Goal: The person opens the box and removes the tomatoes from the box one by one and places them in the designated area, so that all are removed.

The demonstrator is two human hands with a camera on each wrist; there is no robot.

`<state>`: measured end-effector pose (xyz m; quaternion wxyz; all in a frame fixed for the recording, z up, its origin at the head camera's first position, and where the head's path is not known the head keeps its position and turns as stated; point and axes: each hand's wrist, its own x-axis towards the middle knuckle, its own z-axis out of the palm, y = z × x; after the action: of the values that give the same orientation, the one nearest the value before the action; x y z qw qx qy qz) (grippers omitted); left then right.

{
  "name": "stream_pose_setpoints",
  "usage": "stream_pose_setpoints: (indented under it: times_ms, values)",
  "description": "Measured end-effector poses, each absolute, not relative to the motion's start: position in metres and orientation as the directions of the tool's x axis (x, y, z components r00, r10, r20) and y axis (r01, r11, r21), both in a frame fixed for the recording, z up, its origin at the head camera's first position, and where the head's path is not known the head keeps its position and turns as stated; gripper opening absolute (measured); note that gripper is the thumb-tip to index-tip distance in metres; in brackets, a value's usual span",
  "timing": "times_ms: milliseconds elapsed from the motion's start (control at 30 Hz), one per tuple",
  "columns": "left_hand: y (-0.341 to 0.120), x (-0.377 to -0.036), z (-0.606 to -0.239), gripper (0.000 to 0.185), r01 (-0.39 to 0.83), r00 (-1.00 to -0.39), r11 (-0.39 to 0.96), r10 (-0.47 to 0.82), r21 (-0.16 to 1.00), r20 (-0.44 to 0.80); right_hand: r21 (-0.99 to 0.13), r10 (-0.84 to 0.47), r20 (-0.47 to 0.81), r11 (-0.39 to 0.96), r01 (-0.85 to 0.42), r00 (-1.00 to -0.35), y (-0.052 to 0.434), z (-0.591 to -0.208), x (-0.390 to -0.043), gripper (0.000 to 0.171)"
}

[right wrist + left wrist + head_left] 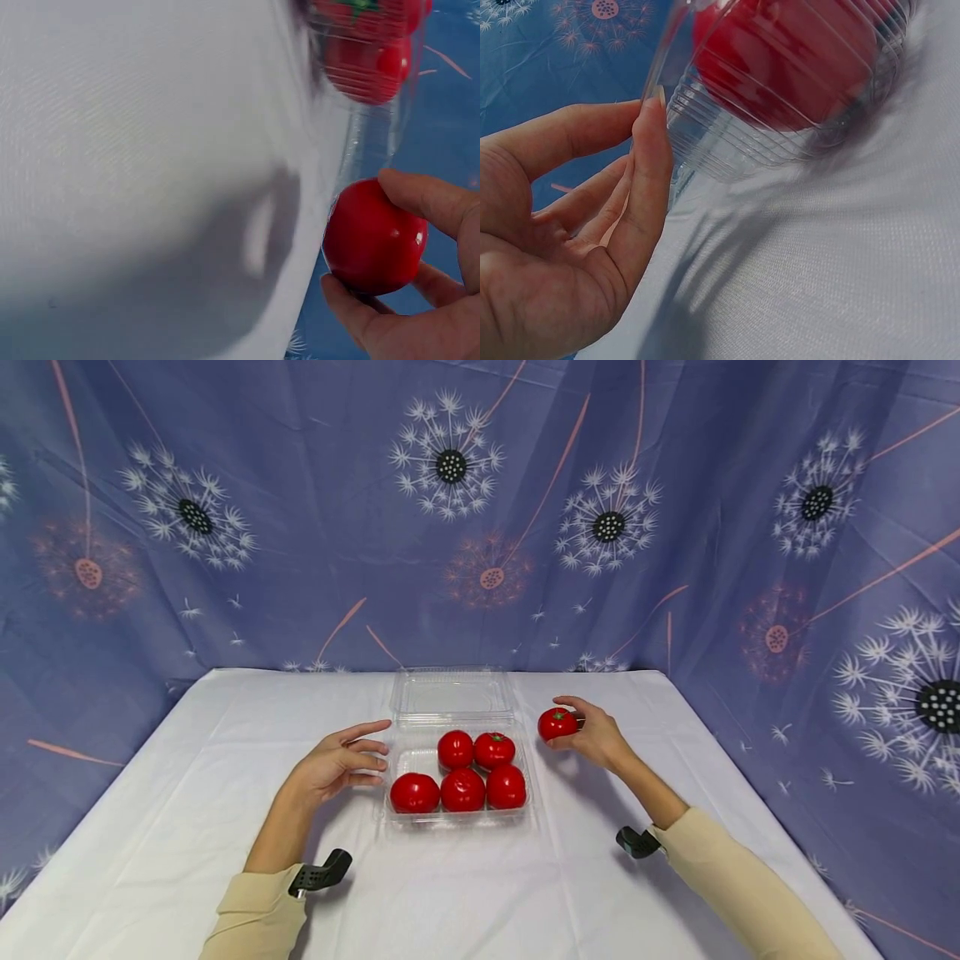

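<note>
A loose tomato (557,724) is held in the curled fingers of the right hand (592,737), just right of the clear clamshell tray (457,821). The left hand (333,767) is kept open, fingers straight, tips touching the tray's left wall. Five tomatoes (462,790) are seated inside; one back-left pocket is left free (lid (452,695) laid open behind). The light tray could be skidded or tipped if nudged, since it is only touched, not gripped. The round fruit could be rolled off the white tablecloth (150,827) if released short.

Left wrist view: tomato (780,60) blurred behind ribbed container (727,142) wall, cut by top edge. Right wrist view: boxed tomatoes (367,45) blurred, cropped; right hand (420,300) cut off at frame corner.
</note>
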<state>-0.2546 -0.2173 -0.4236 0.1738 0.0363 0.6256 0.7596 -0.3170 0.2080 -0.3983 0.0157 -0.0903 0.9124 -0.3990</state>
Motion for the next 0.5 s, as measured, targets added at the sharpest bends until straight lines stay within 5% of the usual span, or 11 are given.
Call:
stream_pose_setpoints:
  times_ms: [500]
  values:
    - [-0.215, -0.256, -0.423, 0.080, -0.221, -0.936, -0.150, 0.309, 0.964, -0.166, -0.697, -0.112, 0.101, 0.701, -0.150, -0.989, 0.210, -0.421, -0.329, 0.067]
